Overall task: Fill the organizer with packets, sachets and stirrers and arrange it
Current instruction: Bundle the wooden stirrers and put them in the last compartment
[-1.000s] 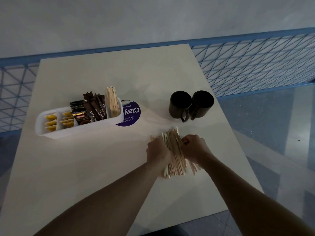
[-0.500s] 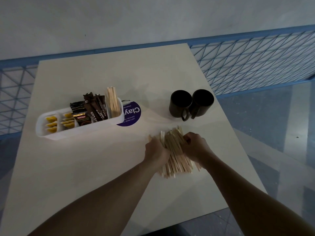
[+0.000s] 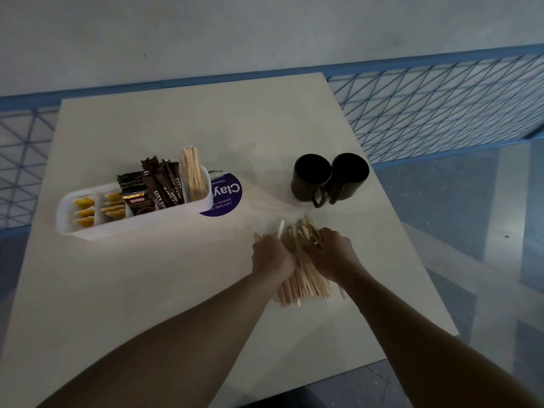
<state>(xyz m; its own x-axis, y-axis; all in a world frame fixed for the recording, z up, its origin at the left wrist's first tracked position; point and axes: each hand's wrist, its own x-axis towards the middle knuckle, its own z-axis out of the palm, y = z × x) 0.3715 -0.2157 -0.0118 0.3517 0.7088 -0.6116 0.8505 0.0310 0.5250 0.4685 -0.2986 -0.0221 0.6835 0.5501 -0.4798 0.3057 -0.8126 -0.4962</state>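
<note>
dim, flat light | soft shadows | edges bowed (wide-angle) | slight blur

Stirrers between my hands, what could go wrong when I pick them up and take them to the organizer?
The pile of stirrers lies splayed and uneven between the left hand and right hand; if lifted like this, loose ones could slip out and scatter. The end compartment of the organizer already holds upright stirrers, so the whole pile may not fit. The mugs stand just beyond the pile; a forward sweep could knock them.

wall (image 3: 235, 30): grey | railing (image 3: 441, 107): blue mesh (both sides) | table (image 3: 147, 290): pale | floor (image 3: 471, 216): grey | light: dim
</note>
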